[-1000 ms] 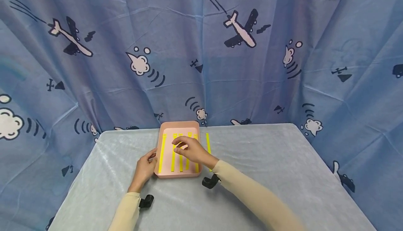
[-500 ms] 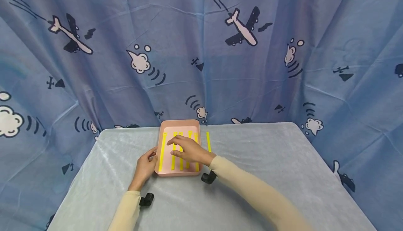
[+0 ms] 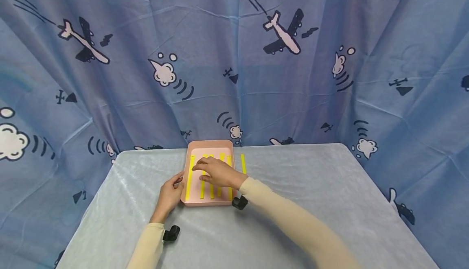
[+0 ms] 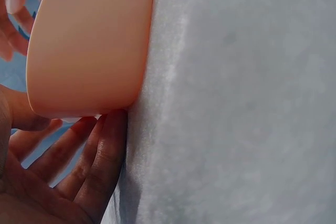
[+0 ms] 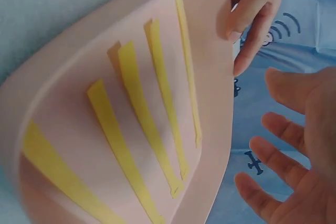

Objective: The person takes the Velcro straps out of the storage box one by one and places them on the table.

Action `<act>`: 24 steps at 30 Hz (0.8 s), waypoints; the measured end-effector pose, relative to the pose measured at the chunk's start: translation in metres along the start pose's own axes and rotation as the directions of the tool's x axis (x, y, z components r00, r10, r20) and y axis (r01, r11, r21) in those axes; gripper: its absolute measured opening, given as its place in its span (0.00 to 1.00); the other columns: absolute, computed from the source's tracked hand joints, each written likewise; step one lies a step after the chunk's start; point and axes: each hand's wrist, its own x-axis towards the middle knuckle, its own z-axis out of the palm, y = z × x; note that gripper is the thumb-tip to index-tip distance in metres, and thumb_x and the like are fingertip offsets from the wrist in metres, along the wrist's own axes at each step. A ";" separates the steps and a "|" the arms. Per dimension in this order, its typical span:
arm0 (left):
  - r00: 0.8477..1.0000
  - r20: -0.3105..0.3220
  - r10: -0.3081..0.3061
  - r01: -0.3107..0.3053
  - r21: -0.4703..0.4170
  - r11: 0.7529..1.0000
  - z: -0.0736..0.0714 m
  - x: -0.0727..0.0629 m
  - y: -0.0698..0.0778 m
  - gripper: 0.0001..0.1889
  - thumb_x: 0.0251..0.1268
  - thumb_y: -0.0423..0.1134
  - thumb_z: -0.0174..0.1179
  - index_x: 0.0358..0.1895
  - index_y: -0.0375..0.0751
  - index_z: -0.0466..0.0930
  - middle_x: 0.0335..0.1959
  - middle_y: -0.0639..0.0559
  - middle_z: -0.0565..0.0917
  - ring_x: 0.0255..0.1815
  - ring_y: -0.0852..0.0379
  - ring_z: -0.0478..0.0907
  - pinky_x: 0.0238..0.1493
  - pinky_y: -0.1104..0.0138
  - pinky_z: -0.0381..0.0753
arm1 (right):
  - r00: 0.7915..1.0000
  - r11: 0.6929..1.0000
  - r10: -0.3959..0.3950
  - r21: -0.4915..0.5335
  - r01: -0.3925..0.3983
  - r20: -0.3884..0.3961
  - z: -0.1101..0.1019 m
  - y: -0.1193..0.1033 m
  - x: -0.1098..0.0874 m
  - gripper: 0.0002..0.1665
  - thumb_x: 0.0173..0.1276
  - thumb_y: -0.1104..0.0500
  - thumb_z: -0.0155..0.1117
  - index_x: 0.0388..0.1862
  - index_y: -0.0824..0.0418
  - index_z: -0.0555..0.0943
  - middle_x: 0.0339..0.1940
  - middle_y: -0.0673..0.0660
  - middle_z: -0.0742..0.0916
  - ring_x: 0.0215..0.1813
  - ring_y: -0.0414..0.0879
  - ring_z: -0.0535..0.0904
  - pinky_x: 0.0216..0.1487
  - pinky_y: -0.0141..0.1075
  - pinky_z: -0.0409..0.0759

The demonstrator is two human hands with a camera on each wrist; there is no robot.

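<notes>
Pale tablecloth [image 3: 329, 187] | left hand [image 3: 169, 195] pinches tray [image 3: 209, 143], right hand [image 3: 218, 172] spread above | outside yellow strip [image 3: 243, 163]: head view only

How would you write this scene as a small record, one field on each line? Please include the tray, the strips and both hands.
Tray: pink, on the grey table
Strips inside: five, yellow, lengthwise, set apart from one another
Strip outside: one, yellow, right of the tray, partly hidden
Left hand: touches the tray's left side
Right hand: above the tray, holds nothing, fingers spread
Background: blue curtain printed with planes and clouds
</notes>
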 end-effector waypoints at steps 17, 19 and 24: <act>1.000 -0.011 0.010 -0.010 0.016 1.000 0.001 0.002 0.001 0.23 0.74 0.36 0.52 0.70 0.46 0.71 0.61 0.37 0.79 0.58 0.42 0.80 0.46 0.61 0.81 | 0.978 0.978 -0.011 -0.202 0.054 0.209 0.016 -0.002 0.024 0.29 0.72 0.50 0.61 0.71 0.41 0.71 0.74 0.47 0.73 0.75 0.45 0.66 0.73 0.44 0.68; 1.000 -0.005 0.005 -0.005 0.016 1.000 0.001 0.001 0.001 0.23 0.74 0.36 0.52 0.70 0.46 0.71 0.62 0.37 0.79 0.59 0.42 0.79 0.48 0.59 0.81 | 0.974 0.975 -0.015 -0.211 0.064 0.228 0.018 -0.002 0.026 0.29 0.72 0.50 0.61 0.71 0.40 0.71 0.74 0.47 0.73 0.75 0.45 0.66 0.72 0.44 0.69; 1.000 -0.002 0.008 -0.008 0.017 1.000 0.002 0.000 0.000 0.23 0.74 0.37 0.52 0.70 0.45 0.71 0.62 0.36 0.79 0.60 0.41 0.79 0.53 0.54 0.81 | 0.963 0.964 -0.021 -0.251 0.091 0.268 0.024 -0.003 0.029 0.29 0.72 0.48 0.60 0.71 0.38 0.70 0.73 0.46 0.73 0.74 0.45 0.67 0.71 0.47 0.71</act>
